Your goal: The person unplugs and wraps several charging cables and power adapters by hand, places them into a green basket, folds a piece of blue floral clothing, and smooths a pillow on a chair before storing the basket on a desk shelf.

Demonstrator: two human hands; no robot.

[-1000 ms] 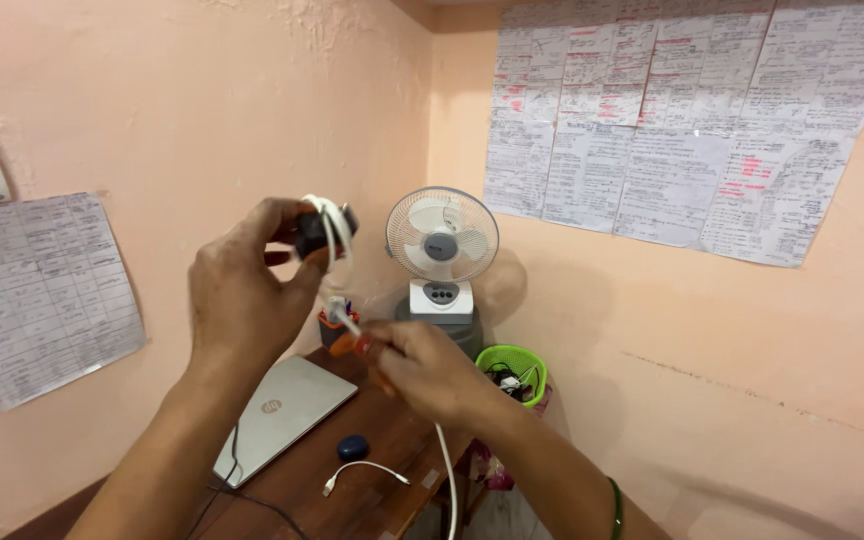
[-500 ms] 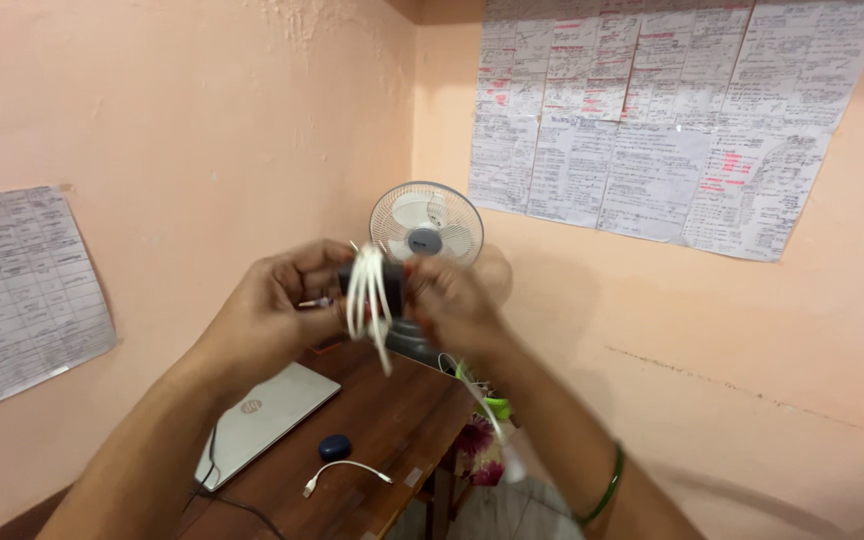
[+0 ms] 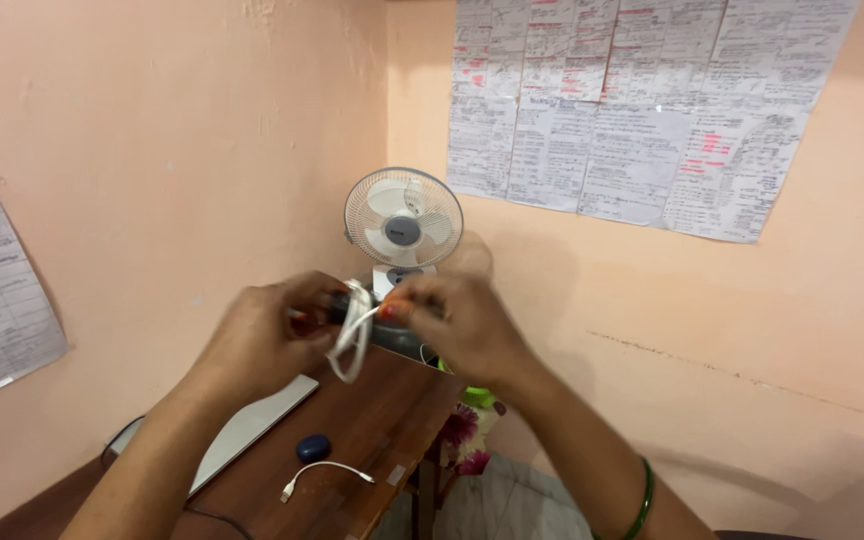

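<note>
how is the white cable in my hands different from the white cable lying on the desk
The white cable in your hands is wound into a bundle of loops; the white cable on the desk lies loose in one shallow curve. The held cable is up in the air, gripped between your left hand and right hand; the desk cable rests untouched on the wooden desk. Both are thin and white.

White cable (image 3: 350,335), dark blue case (image 3: 313,447), brown desk (image 3: 372,430) (wood-grained), peach wall (image 3: 182,150), green bangle (image 3: 640,505).
</note>
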